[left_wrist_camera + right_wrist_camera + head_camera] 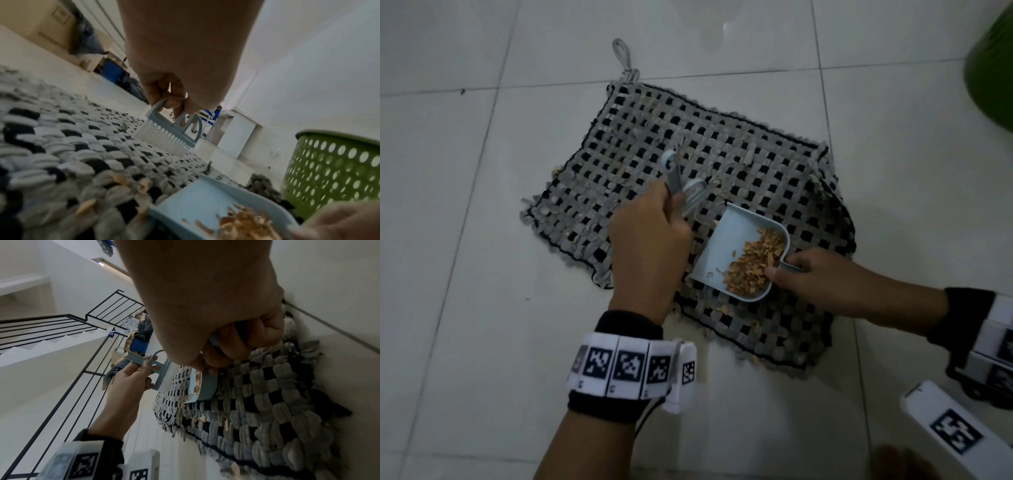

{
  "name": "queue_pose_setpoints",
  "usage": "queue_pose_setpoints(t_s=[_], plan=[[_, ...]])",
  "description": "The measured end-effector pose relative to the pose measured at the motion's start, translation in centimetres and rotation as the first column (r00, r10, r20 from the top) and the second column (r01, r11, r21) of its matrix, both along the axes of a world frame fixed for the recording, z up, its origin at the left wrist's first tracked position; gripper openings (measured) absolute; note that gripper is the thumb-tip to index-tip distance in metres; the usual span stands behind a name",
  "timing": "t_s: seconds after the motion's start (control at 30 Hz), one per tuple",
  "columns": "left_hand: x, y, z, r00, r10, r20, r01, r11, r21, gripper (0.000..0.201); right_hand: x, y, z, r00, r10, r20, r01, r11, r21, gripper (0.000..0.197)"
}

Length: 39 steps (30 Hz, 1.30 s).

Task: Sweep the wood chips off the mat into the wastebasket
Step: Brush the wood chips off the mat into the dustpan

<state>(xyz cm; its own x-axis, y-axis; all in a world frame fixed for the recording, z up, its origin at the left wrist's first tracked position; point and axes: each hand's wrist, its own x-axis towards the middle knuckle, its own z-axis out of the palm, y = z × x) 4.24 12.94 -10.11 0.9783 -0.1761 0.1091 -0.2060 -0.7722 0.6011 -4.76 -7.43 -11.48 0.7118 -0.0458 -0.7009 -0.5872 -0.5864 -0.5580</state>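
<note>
A grey-and-black woven mat [739, 150] lies on the tiled floor. My left hand [650, 240] grips the handle of a small light-blue brush [172, 128], whose white bristles touch the mat. My right hand [808, 277] holds the short handle of a light-blue dustpan [726, 246] resting on the mat. A heap of wood chips [753, 263] fills the pan's back half. Loose chips [86, 206] lie scattered on the mat beside the pan's lip and along the mat's near edge [722, 310]. The green perforated wastebasket [333, 170] stands beyond the mat's right corner.
Pale floor tiles [465, 257] surround the mat on all sides. In the wrist views, cardboard boxes [51, 30] and dark bags stand far off along a wall, and a black stair railing [61, 340] rises to one side. A white marker block [955, 431] sits at the lower right.
</note>
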Motion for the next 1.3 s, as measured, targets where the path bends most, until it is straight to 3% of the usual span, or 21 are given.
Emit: queue_pose_setpoints(t_s=[0.13, 0.23, 0.43, 0.57, 0.67, 0.8, 0.9, 1.13, 1.3], plan=[[-0.2, -0.5, -0.5, 0.992, -0.053, -0.111, 0.059, 0.997, 0.05, 0.021, 0.0, 0.0, 0.0, 1.0, 0.001, 0.014, -0.001, 1.0, 0.008, 0.043], [-0.8, -0.2, -0.4, 0.983, -0.079, -0.163, 0.076, 0.997, -0.03, 0.014, -0.3, -0.1, -0.1, 1.0, 0.002, 0.007, -0.002, 1.0, 0.0, 0.042], [-1.2, -0.3, -1.1, 0.997, -0.061, -0.04, 0.059, 0.997, -0.054, 0.02, -1.6, -0.6, -0.5, 1.0, -0.007, -0.013, 0.007, 1.0, -0.001, 0.045], [-2.8, -1.0, -1.5, 0.993, -0.106, -0.05, 0.106, 0.994, -0.009, 0.017, -2.3, -0.7, -0.7, 1.0, 0.003, -0.024, -0.003, 1.0, 0.012, 0.045], [-4.7, -1.4, -0.8, 0.976, -0.189, -0.109, 0.183, 0.981, -0.061, 0.016, -2.5, -0.7, -1.0, 1.0, 0.001, -0.029, 0.0, 1.0, 0.027, 0.047], [-3.9, -0.6, -0.6, 0.99, -0.082, -0.117, 0.06, 0.981, -0.185, 0.014, -2.6, -0.7, -1.2, 1.0, -0.016, -0.018, 0.016, 1.0, 0.015, 0.048], [-2.6, -0.5, -1.2, 0.997, 0.0, -0.078, -0.014, 0.985, -0.175, 0.016, -2.6, -0.7, -1.2, 0.999, -0.022, -0.027, 0.022, 1.0, 0.017, 0.049], [-6.6, -2.3, -1.3, 0.975, -0.196, -0.105, 0.181, 0.973, -0.141, 0.023, -2.4, -1.1, -0.5, 0.999, 0.015, -0.032, -0.014, 1.0, 0.021, 0.042], [-5.7, 0.6, -0.1, 0.995, 0.01, -0.104, -0.042, 0.952, -0.302, 0.015, -1.3, -2.4, 0.5, 0.999, 0.014, -0.047, -0.009, 0.995, 0.104, 0.04]])
